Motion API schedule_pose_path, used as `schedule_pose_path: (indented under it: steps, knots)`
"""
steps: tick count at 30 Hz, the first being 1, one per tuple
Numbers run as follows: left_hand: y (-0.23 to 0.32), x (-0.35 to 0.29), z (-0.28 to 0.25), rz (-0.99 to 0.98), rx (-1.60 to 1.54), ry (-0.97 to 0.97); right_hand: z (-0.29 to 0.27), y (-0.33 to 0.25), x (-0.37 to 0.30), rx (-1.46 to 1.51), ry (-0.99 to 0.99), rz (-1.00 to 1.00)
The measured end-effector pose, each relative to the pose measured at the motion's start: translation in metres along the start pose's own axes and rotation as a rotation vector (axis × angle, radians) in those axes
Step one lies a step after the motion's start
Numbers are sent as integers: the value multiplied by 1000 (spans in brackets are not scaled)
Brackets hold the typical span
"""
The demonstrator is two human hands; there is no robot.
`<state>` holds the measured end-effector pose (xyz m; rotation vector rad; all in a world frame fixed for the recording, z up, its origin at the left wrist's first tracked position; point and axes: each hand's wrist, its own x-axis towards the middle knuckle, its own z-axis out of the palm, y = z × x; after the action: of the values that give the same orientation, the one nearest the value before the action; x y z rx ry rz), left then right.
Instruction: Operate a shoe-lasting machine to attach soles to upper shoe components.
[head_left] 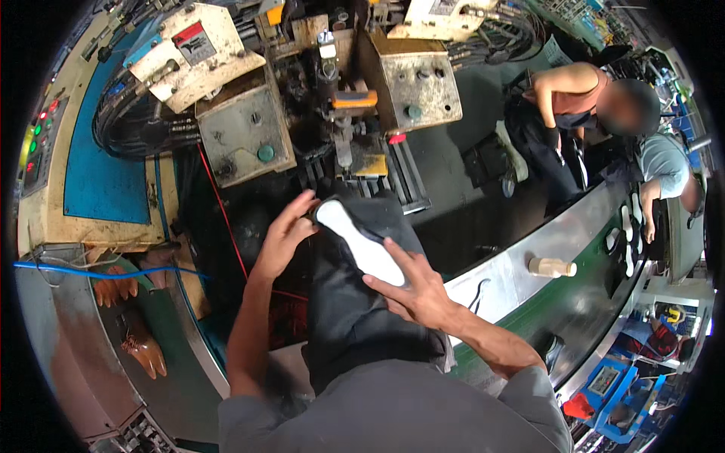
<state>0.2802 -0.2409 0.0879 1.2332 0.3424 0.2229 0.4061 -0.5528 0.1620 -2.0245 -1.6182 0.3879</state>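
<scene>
A shoe upper on a form, with a white sole-shaped underside turned up and dark sides, lies slanted above my lap. Its narrow end points away to the left, its broader end toward me. My right hand grips the broad end, thumb and forefinger spread over its edges. Beside the narrow end is my left hand, fingers apart and slightly bent, the tips close to the rim. Whether those fingertips touch it, I cannot tell. The dark sides blend into my dark trousers, and the far side is hidden.
Ahead stands a grimy machine with two control boxes. A metal-edged green conveyor at right bears a pale bottle and several shoe pieces. Brown shoe-shaped forms lie at left. Two people work at far right.
</scene>
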Motion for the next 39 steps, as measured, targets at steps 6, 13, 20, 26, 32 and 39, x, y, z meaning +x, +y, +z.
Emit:
schedule_pose_path:
  steps: [6, 13, 20, 26, 32, 39]
  knots:
    - [-94, 56, 24, 82, 207, 337, -99, -10, 125, -235, 383, -71]
    - [-119, 144, 68, -60, 1237, 198, -101, 61, 271, -401, 523, 29]
    - [-113, 146, 45, 16, 1254, 78, -65, 81, 314, -446, 532, 63]
    - [-113, 146, 43, 16, 1259, 103, -59, 76, 313, -401, 533, 95]
    - [-123, 144, 12, 354, 1112, 260, -51, 72, 320, -349, 552, 63]
    - [97, 250, 5, 483, 500, 608, -61, 93, 310, -326, 607, 21]
